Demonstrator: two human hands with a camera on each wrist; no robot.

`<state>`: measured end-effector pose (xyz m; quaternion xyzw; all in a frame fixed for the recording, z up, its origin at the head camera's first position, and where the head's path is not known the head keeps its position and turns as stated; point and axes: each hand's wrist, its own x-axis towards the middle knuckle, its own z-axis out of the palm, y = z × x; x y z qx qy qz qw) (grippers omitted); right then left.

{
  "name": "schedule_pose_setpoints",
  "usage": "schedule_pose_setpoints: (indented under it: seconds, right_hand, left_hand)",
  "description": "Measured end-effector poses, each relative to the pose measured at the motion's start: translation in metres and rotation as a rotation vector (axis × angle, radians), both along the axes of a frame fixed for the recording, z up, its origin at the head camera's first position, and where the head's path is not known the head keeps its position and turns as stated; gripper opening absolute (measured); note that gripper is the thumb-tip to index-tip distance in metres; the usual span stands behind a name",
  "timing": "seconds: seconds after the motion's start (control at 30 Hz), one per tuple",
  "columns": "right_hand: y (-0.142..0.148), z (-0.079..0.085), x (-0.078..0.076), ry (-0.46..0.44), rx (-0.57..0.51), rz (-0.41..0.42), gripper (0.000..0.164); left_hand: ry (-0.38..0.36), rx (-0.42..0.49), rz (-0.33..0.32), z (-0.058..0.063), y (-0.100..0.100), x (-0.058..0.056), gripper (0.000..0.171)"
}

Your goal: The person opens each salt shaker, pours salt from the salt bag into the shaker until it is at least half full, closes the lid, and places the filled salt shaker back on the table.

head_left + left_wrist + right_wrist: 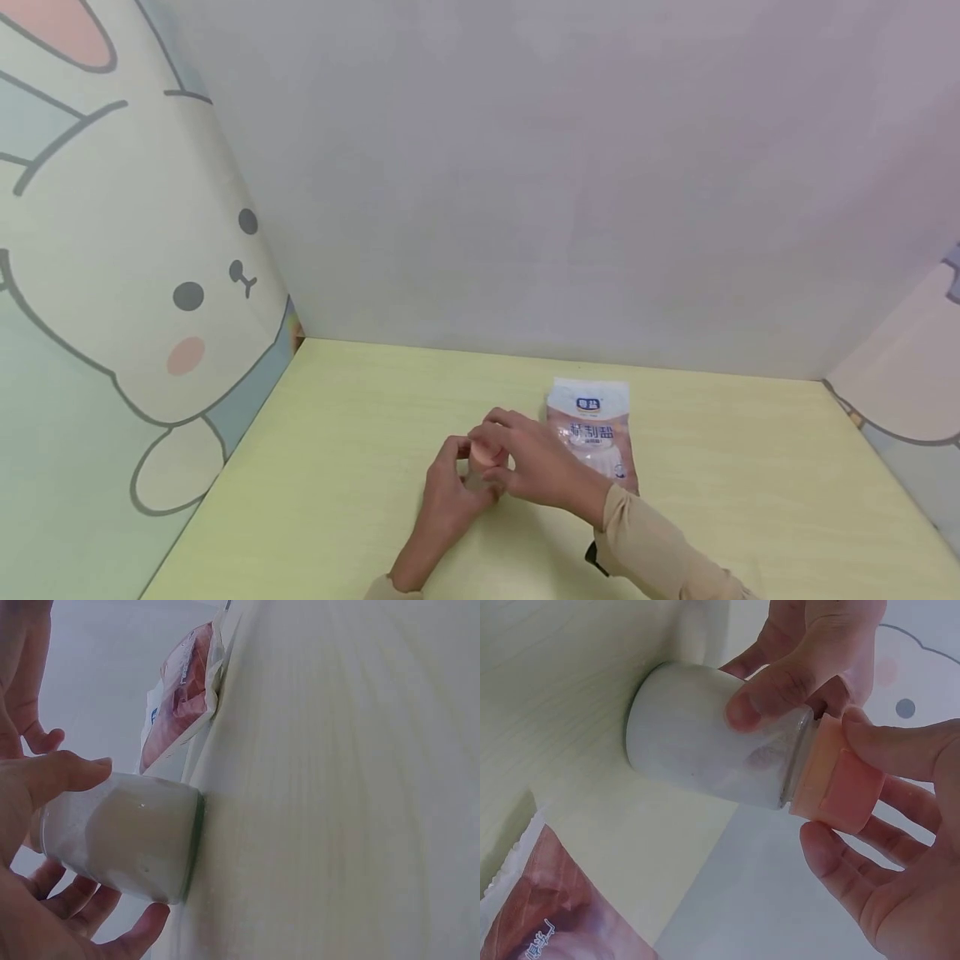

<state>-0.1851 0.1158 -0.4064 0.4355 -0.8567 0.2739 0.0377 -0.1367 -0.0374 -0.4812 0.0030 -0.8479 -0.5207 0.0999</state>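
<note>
A clear jar filled with something white stands upright on the table, its base on the surface in the left wrist view. My left hand holds the jar round its sides, thumb across the near face. On top of the jar sits a pink-orange lid. With thumb and fingers my right hand grips this lid from the sides. In the head view the two hands hide most of the jar, leaving the lid's top in sight. Just beyond the right wrist lies a brown and white salt bag.
The pale yellow table runs back to a plain grey-white wall. A side panel with a cartoon rabbit borders the left edge, and another printed panel borders the right.
</note>
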Motion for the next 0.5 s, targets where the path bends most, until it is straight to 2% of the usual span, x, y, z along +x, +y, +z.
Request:
schedule_pose_setpoints:
  seconds: [0.13,0.3,0.4,0.5]
  right_hand:
    - [-0.004,-0.001,0.0,0.024,0.028,-0.061,0.037]
    - [-0.011,-0.003,0.003,0.066,0.081,-0.163,0.045]
    - [-0.011,-0.003,0.004,0.078,0.106,-0.177,0.044]
    - [-0.007,-0.002,0.005,0.104,0.121,-0.139,0.045]
  left_hand:
    - [-0.003,0.007,0.009,0.001,0.0,0.0,0.051]
    - [-0.003,0.008,0.014,0.002,0.001,0.0,0.05]
    - [-0.003,0.005,0.017,0.002,0.002,0.0,0.05]
    - [-0.009,0.005,0.019,0.001,0.002,-0.001,0.05]
